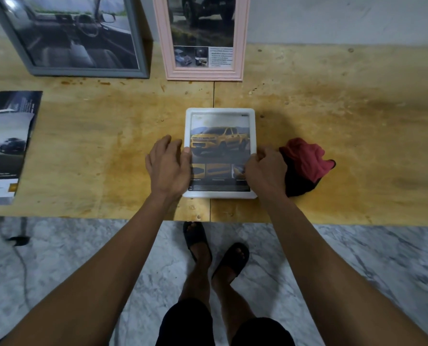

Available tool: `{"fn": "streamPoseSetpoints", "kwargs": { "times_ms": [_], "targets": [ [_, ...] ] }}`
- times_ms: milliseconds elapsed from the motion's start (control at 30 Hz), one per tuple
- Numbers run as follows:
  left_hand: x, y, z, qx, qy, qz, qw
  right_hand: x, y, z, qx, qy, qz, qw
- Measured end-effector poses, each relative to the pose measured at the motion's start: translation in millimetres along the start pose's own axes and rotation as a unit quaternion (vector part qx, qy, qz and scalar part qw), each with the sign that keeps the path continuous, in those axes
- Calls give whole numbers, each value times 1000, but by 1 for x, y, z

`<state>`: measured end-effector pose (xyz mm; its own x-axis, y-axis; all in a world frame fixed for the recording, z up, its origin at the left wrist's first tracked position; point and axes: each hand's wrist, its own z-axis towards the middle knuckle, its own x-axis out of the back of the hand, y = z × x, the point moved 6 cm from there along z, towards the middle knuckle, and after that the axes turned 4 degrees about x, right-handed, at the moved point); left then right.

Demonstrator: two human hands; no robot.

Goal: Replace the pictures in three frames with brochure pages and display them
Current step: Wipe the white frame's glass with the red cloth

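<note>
Head view: left hand (166, 166) and right hand (265, 168) pinch the white frame's (220, 111) side edges; rigid, light, likely glass-fronted, so lift evenly

Only one view is given, from the head. It is directed forward and steeply down, close over the wooden table (332, 126) and marble floor (357, 258).

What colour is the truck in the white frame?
The truck is yellow, seen best in the head view.
</note>
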<state>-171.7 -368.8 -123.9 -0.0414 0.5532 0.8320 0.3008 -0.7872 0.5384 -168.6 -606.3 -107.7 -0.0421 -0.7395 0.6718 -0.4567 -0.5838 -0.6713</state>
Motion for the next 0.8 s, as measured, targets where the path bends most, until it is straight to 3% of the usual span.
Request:
{"fn": "streamPoseSetpoints", "kwargs": {
  "times_ms": [300,433,600,800],
  "targets": [
    [5,14,-3,59,-13,-41,997,-10,0,0,-23,-18,37,999],
    [4,16,-4,89,-32,-117,989,-12,6,1,-39,-26,71,996],
    [17,27,-16,174,-45,-285,941,1,2,-8,-55,-40,107,992],
    [48,48,-34,219,-62,-347,910,30,-12,-24,-63,-73,204,974]
  ]
}}
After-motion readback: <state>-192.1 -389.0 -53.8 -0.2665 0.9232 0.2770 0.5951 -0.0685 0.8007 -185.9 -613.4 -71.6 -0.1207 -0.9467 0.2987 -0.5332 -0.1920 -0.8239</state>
